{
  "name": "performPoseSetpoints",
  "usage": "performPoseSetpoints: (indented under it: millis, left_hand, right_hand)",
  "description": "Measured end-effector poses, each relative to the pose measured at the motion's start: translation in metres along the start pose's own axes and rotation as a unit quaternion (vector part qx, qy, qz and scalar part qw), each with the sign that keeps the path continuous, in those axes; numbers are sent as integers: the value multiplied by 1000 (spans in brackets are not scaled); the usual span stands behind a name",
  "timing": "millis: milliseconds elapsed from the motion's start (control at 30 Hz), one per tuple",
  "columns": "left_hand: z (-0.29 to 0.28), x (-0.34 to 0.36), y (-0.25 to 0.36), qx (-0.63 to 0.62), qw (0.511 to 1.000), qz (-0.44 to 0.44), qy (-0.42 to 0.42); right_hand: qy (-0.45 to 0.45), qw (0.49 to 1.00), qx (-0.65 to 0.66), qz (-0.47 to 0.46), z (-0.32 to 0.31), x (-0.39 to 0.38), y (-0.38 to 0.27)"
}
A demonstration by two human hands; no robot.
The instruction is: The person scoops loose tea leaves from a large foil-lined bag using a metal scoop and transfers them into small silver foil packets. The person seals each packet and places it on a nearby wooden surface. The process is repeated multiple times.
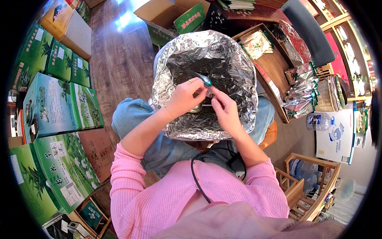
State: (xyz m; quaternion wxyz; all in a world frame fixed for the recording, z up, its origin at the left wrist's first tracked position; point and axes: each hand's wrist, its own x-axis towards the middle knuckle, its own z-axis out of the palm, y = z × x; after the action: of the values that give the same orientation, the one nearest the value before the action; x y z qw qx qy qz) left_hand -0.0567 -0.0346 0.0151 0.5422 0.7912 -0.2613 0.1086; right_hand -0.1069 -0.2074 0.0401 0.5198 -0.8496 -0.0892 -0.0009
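In front of me stands a large foil-lined container (171, 123) with dark loose leaves (227, 65) in it. Over its middle, my left hand (186, 95) is closed, its fingers pinching a small shiny teal and silver foil packet (205, 80). The fingertips of my right hand (227, 109) meet the lower end of the same packet, with thumb and forefinger close together around it. Exactly what lies between the fingertips is partly hidden. Below my left hand a round metal thing (195, 108), partly covered, shows among the leaves.
Green cartons (65, 167) are stacked on my left. Ahead is an open cardboard box (159, 16). To the right, a wooden tray (272, 65) holds packets, beside several silver bags with green ties (300, 93). A wooden rack (310, 187) with water bottles stands at lower right.
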Motion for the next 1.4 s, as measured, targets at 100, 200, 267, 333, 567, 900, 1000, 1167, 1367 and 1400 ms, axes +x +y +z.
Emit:
performPoseSetpoints:
  millis: [100, 200, 267, 333, 567, 900, 1000, 1167, 1367, 1400]
  left_hand:
    - [-1, -1, -3, 110, 989, 93, -12]
    - [3, -2, -6, 143, 976, 158, -45]
    - [5, -2, -8, 152, 973, 168, -52]
    - [7, -2, -6, 127, 977, 168, -35]
    - [8, -6, -4, 109, 970, 182, -115]
    - [23, -7, -1, 55, 944, 278, -167]
    - [32, -15, 5, 34, 926, 313, -209]
    - [19, -7, 19, 41, 943, 312, -111]
    - [-15, 23, -26, 41, 987, -69, 140]
    - [-18, 22, -38, -53, 984, -152, 74]
  right_hand:
    - [-71, 921, 327, 201, -14, 6, 6]
    - [-53, 918, 365, 145, -6, 10, 19]
    - [-17, 924, 349, 157, 1, 6, 24]
    - [-78, 983, 155, 52, -3, 2, 25]
    - [-71, 987, -142, -6, 5, -7, 39]
    - [-48, 981, -98, -160, 13, 16, 61]
    - [-48, 992, -24, -113, 14, 22, 57]
    - [-55, 974, 213, 43, 10, 25, 59]
    - [-72, 850, 486, 192, 1, 29, 58]
    - [-81, 849, 484, 194, 2, 28, 58]
